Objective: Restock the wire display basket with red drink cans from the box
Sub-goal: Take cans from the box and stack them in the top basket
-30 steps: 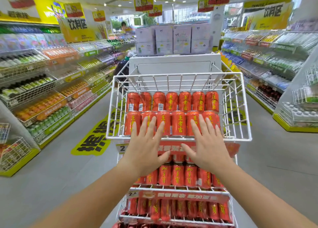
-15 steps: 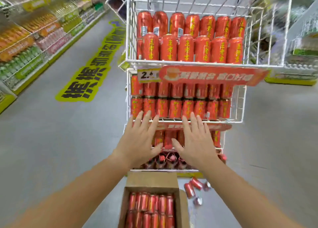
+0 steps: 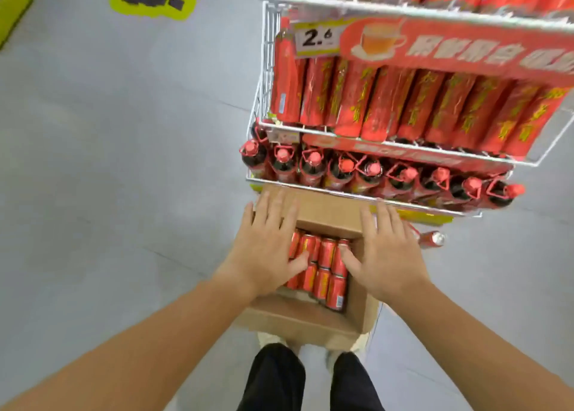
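grey shop floor (image 3: 124, 177) | box (image 3: 329, 212) by wire rack (image 3: 266, 69) | left hand (image 3: 264, 255), right hand (image 3: 388, 258) flat-spread, holding nothing

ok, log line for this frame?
stage: pre-grasp | left hand: open, over red cans | right hand: open, over red cans | box: open, on floor | held: nothing

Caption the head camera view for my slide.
Left hand and right hand spread open over red cans in the cardboard box below the wire display rack.
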`<control>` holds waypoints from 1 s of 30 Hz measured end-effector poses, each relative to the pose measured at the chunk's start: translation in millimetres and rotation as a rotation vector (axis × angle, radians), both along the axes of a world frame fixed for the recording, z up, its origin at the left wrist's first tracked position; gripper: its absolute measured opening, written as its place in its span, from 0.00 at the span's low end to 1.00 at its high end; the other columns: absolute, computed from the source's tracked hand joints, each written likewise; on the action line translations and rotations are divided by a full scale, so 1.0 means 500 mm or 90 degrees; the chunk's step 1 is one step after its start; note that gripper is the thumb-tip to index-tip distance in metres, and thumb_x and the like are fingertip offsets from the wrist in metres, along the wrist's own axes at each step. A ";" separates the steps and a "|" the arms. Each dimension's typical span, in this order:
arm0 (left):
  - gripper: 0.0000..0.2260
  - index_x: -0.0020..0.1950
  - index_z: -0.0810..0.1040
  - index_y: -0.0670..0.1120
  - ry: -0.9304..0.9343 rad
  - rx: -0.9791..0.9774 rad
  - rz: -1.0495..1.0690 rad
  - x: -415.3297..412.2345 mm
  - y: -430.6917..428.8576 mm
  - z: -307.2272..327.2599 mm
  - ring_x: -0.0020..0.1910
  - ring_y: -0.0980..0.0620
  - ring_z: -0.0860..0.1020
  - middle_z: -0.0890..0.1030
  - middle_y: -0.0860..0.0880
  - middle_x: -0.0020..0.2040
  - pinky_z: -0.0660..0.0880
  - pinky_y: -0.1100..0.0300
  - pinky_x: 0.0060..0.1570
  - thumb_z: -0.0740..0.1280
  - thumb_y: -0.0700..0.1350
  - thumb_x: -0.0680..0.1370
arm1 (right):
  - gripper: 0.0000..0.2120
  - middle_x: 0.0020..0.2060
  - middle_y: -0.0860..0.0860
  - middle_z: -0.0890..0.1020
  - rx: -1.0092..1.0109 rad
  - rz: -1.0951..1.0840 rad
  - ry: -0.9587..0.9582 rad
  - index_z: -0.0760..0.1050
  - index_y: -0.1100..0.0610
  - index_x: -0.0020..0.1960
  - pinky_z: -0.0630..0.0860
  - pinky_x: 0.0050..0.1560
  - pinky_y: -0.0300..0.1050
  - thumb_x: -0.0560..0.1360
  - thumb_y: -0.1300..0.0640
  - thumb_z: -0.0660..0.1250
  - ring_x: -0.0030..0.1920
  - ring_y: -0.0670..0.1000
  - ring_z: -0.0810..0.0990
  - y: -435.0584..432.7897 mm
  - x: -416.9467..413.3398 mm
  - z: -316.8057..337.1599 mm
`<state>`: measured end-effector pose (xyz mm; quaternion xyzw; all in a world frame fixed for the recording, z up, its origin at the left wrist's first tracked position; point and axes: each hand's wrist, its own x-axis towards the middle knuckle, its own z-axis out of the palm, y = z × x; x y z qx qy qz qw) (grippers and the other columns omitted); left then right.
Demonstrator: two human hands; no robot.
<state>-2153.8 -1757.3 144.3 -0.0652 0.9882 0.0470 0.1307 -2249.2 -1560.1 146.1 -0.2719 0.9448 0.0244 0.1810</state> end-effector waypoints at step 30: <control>0.37 0.83 0.47 0.57 -0.242 0.420 0.387 0.006 -0.040 -1.026 0.78 0.44 0.61 0.54 0.50 0.81 0.66 0.47 0.74 0.63 0.62 0.81 | 0.33 0.68 0.55 0.73 -0.124 -0.369 -0.376 0.64 0.55 0.74 0.72 0.67 0.56 0.77 0.35 0.60 0.69 0.59 0.72 -0.090 0.069 -1.040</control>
